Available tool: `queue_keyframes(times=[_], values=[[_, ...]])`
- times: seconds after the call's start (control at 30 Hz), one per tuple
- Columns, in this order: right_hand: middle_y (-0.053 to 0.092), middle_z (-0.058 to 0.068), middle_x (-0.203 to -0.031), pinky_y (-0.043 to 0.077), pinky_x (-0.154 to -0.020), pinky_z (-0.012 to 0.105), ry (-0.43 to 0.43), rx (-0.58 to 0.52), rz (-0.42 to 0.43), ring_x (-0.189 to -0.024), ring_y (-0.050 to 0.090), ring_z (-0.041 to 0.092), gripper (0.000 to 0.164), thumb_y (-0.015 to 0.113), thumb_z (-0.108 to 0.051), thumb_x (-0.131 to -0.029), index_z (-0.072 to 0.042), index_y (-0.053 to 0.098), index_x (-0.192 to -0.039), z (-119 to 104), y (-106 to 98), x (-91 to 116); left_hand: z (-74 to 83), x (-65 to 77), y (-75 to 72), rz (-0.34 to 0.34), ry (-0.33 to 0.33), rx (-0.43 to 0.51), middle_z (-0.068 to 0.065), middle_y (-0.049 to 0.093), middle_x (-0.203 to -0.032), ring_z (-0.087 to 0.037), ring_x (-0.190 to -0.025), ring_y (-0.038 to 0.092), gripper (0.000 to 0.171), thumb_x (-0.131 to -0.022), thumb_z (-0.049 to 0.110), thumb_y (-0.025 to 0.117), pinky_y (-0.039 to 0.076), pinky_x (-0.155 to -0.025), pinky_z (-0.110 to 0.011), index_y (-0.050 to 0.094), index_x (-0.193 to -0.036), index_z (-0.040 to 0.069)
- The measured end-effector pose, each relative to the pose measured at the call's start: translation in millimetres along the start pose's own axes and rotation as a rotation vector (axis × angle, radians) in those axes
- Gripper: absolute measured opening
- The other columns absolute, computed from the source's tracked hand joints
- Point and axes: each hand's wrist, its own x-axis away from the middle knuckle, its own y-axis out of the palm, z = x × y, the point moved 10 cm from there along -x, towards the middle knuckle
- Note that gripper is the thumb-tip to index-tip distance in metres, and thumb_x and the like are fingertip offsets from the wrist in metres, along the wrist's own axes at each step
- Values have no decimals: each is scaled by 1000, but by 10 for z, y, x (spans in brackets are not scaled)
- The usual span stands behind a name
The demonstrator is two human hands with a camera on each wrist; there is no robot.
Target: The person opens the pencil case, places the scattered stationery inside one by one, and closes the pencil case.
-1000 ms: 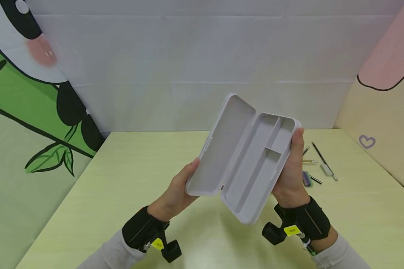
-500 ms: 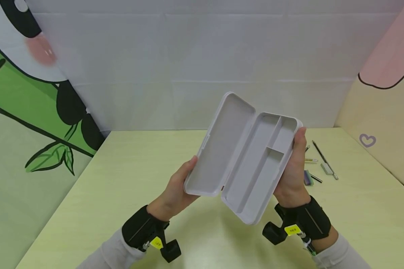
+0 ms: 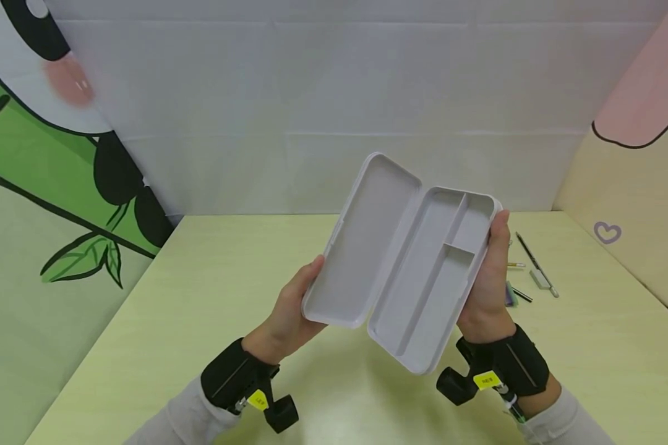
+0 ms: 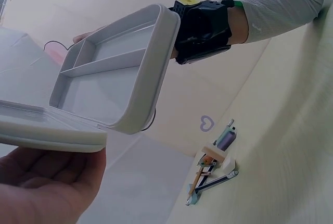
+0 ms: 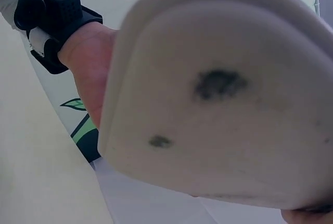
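A white pencil case (image 3: 362, 247) hangs above the table, its lid swung wide and its divided tray bare inside. My left hand (image 3: 286, 315) grips the lid's outer edge near the bottom corner, thumb on the rim. On the far side, my right hand (image 3: 485, 287) holds the tray by its upper right edge; most of its fingers are hidden behind it. From the left wrist, the lid (image 4: 52, 135) rests over the curled fingers of that hand. Dark smudges mark the case's pale underside (image 5: 218, 151) in the right wrist view.
On the right of the pale table (image 3: 228, 266) lie a dark pencil (image 3: 529, 253), a white eraser (image 3: 540, 279), a yellow pencil (image 3: 516, 265) and a purple-and-green block (image 3: 510, 295), partly behind my right hand. A grey-white backdrop (image 3: 334, 111) stands behind the table.
Both hands have drifted slightly apart, spreading the lid and tray a little wider. The tray has shifted a touch right, covering more of the small items behind it.
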Motion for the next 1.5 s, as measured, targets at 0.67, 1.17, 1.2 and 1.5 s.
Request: queue_keyframes(times=[0.67,1.17,1.2,1.5], values=[[53,-11,-103,39,-91,25,47,-36,-48,-99,48,5,52,24,-71,-93,-29,51,-107,8,68,90,-15,61,23,-7,-35,121,9,58,-110,-9,-95,56,42,-102,50,18,50,-81,-26,43,-131,33],[49,-10,-109,31,-101,30,32,-63,-95,-107,41,7,51,29,-68,-94,-27,47,-117,1,84,117,-4,95,47,-42,-44,168,9,57,-110,-9,-95,57,41,-102,50,19,51,-81,-26,44,-129,32],[49,-10,-109,31,-101,30,31,-59,-89,-107,41,7,50,28,-68,-94,-27,47,-116,1,79,117,-3,99,46,-45,-44,162,9,58,-110,-9,-95,57,40,-102,50,21,51,-81,-26,44,-130,32],[49,-10,-108,34,-97,27,49,-54,-73,-104,42,7,48,25,-66,-96,-27,47,-115,5,97,124,-5,126,59,-73,-44,139,9,58,-109,-8,-94,57,40,-102,49,23,52,-80,-24,43,-131,31]])
